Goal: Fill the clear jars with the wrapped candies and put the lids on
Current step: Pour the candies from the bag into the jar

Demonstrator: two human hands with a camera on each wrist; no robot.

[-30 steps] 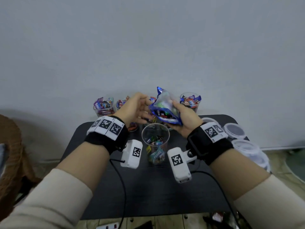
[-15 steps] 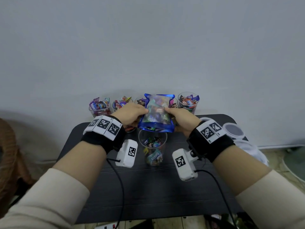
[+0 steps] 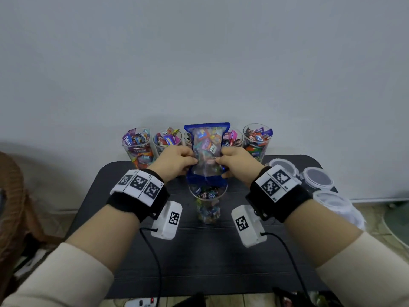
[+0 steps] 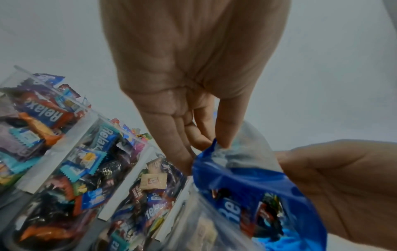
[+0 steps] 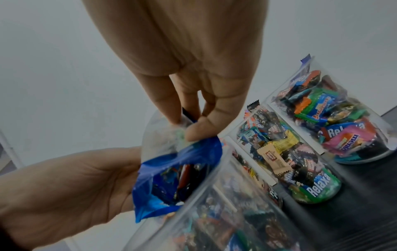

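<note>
A clear candy bag [image 3: 207, 149] with blue edges hangs mouth-down over a clear jar [image 3: 208, 207] partly filled with wrapped candies. My left hand [image 3: 188, 159] pinches the bag's left side and my right hand [image 3: 222, 160] pinches its right side, just above the blue mouth. In the left wrist view my left hand [image 4: 214, 144] pinches the edge of the bag [image 4: 247, 180]. The right wrist view has my right hand [image 5: 189, 125] pinching the bag [image 5: 171, 173], whose open mouth sits at the rim of the jar [image 5: 214, 220], candies showing inside.
Several jars heaped with candies stand along the wall, such as one at the left [image 3: 138, 147] and one at the right [image 3: 257, 140]. Three clear lids [image 3: 317, 180] lie at the right end of the black table [image 3: 210, 262]. A wicker chair [image 3: 11, 196] is at the left.
The bag went from tilted in my right hand alone to held by both hands, turned mouth-down and upright over the front jar.
</note>
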